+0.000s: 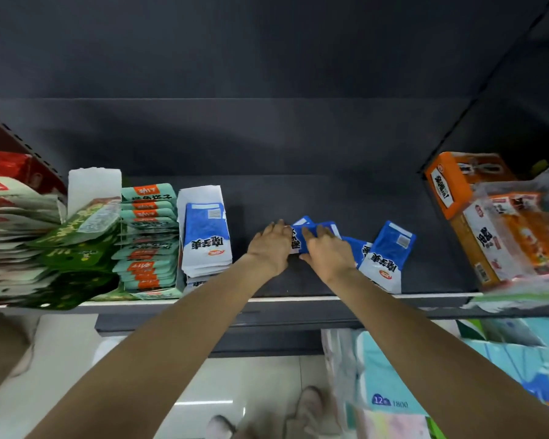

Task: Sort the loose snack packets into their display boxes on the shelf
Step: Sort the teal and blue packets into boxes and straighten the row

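Shelf [298, 198] first: a dark board with much bare space in the middle, and its front lip runs just below the loose packets, so anything nudged forward could slide over the edge to the floor. At the left stand the display boxes; the white box [200, 198] holding blue-and-white packets is the likely home for the loose ones, with a teal stack [148, 236] just beside it and green packs [80, 239] leaning further left. A hurried drop could land a blue packet in the teal row, as the two sit touching. At the right, an orange box [447, 185] and wrapped cartons [504, 239] sit well apart from the work.

Loose blue packets [384, 258] lie fanned on the shelf right of centre, overlapping; one near the front lip looks closest to tipping off. Smooth foil on foil likely slips, so a gathered bundle may splay and shed a piece on the way to the box.

Left hand [271, 245] lies with fingers straight, pressing the bunch from its left side. Right hand [325, 248] curls over the top of the same bunch, fingers gripping its packets; the thumb is hidden
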Demonstrator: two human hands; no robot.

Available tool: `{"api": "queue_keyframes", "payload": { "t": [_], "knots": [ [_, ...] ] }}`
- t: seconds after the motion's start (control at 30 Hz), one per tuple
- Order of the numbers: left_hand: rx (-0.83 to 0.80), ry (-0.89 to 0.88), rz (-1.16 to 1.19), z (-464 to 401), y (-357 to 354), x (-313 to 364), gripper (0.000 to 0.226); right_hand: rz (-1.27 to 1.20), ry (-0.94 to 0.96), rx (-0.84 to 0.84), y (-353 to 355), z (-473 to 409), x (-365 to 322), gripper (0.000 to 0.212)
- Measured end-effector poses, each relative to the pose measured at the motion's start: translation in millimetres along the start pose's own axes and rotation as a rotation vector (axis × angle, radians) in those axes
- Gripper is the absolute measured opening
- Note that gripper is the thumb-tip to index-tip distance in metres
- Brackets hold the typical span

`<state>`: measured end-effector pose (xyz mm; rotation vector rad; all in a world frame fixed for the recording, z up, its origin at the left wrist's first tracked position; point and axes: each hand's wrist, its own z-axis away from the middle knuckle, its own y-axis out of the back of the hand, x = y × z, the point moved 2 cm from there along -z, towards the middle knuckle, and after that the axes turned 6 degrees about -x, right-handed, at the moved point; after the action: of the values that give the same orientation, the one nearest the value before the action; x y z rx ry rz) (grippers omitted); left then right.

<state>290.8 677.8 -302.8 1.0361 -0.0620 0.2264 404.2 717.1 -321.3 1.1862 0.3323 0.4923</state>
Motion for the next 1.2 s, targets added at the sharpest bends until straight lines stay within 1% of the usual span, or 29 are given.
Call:
{"api": "queue_keyframes", "payload": {
  "t": [0.07, 0.17, 0.23, 0.3, 0.37, 0.43, 0.47, 0.53, 0.63, 0.73, 0.8, 0.87, 0.93, 1.0, 1.07, 1.13, 1.2],
  "knots": [
    [0.022, -0.026, 0.014, -1.3, 3.0, -0.4, 0.067, 0.037, 0.06, 0.045, 2.9, 1.0, 0.6, 0.047],
    [0.162, -0.053, -0.051, 0.1, 16.2, -1.9, 0.042, -0.114, 0.088, 0.062, 11.2, 6.1, 6.4, 0.042],
    [0.289, -0.079, -0.16, 6.2, 27.2, -1.5, 0.03, -0.224, 0.109, 0.092, 16.3, 10.8, 7.4, 0.037],
    [0.414, -0.124, -0.184, 15.7, 36.8, -1.9, 0.025, -0.29, 0.106, 0.152, 23.1, 15.7, 6.0, 0.034],
    [0.601, -0.205, -0.108, 31.3, 47.7, -4.2, 0.021, -0.36, 0.084, 0.25, 32.7, 20.6, 3.0, 0.03],
    [0.797, -0.346, -0.006, 53.0, 57.9, -10.6, 0.018, -0.469, 0.089, 0.364, 45.9, 27.0, -3.7, 0.026],
    [0.879, -0.423, 0.041, 64.9, 61.7, -16.5, 0.019, -0.523, 0.134, 0.426, 53.6, 30.0, -9.2, 0.025],
    [0.948, -0.522, 0.11, 88.1, 67.7, -33.8, 0.021, -0.574, 0.281, 0.488, 69.8, 33.7, -23.5, 0.026],
    [1.029, -0.542, 0.082, 122.2, 77.8, -64.0, 0.021, -0.593, 0.499, 0.505, 94.7, 37.0, -52.0, 0.028],
    [1.096, -0.511, 0.056, 149.6, 84.6, -90.5, 0.021, -0.623, 0.59, 0.563, 110.9, 38.5, -85.6, 0.027],
    [1.065, -0.465, 0.069, 161.4, 86.0, -105.5, 0.021, -0.641, 0.604, 0.543, 113.5, 37.3, -107.7, 0.028],
    [0.967, -0.451, 0.119, 168.0, 82.4, -118.4, 0.023, -0.636, 0.6, 0.51, 110.3, 35.4, -122.3, 0.027],
    [0.869, -0.443, 0.182, 170.8, 74.5, -127.0, 0.026, -0.615, 0.581, 0.438, 104.0, 34.6, -129.4, 0.023],
    [0.777, -0.44, 0.192, 170.1, 63.3, -129.8, 0.027, -0.603, 0.548, 0.338, 95.5, 34.5, -131.4, 0.023],
    [0.687, -0.446, 0.159, 165.5, 51.4, -130.2, 0.031, -0.568, 0.501, 0.264, 88.7, 34.5, -131.0, 0.036],
    [0.565, -0.434, 0.119, 158.1, 42.0, -127.9, 0.034, -0.481, 0.465, 0.22, 83.5, 35.1, -130.3, 0.048],
    [0.423, -0.381, 0.05, 150.5, 36.0, -124.3, 0.037, -0.457, 0.437, 0.216, 79.5, 36.6, -126.7, 0.05]
  ]
}}
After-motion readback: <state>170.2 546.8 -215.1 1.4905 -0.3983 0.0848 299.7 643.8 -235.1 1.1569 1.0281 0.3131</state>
